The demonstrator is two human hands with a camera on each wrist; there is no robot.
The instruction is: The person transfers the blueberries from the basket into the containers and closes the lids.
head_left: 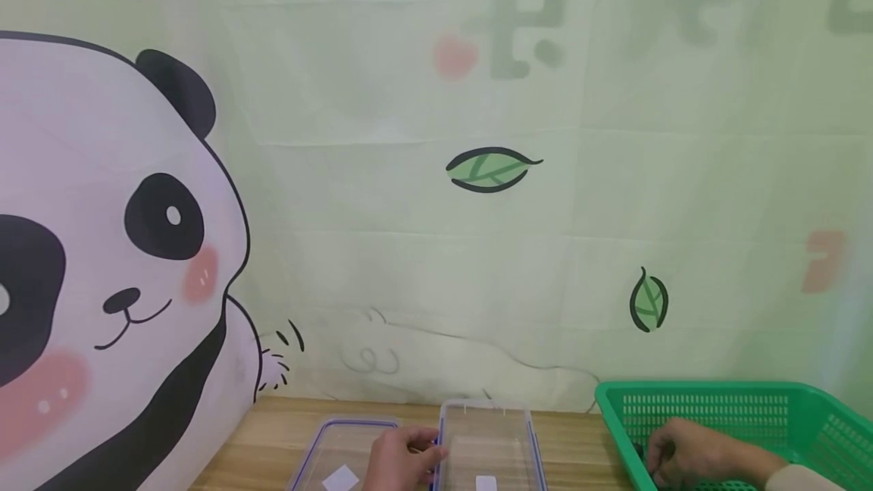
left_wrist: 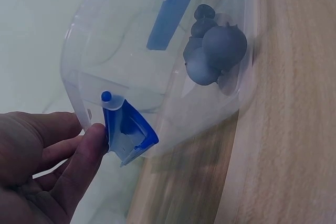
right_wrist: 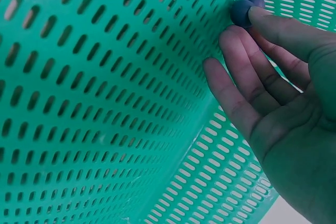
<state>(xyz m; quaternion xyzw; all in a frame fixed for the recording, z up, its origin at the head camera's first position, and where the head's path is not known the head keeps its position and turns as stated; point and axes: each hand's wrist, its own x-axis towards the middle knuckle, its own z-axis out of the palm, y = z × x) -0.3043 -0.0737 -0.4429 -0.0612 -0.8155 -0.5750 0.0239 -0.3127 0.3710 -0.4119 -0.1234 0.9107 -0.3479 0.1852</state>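
While your left hand (left_wrist: 37, 161) pinches the clear plastic box's (left_wrist: 152, 72) blue latch (left_wrist: 128, 129), your right hand (right_wrist: 283, 108), fingers relaxed, touches a round blue ball (right_wrist: 242, 11) inside the slotted green basket (right_wrist: 105, 103).

Clear plastic box (left_wrist: 157, 61), blue clip (left_wrist: 128, 129), on wooden table; small dark-blue ball (right_wrist: 242, 11) in green basket (right_wrist: 105, 103) corner

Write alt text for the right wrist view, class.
A right hand reaches inside a green basket, its fingertips touching a small dark blue ball against the slotted wall.
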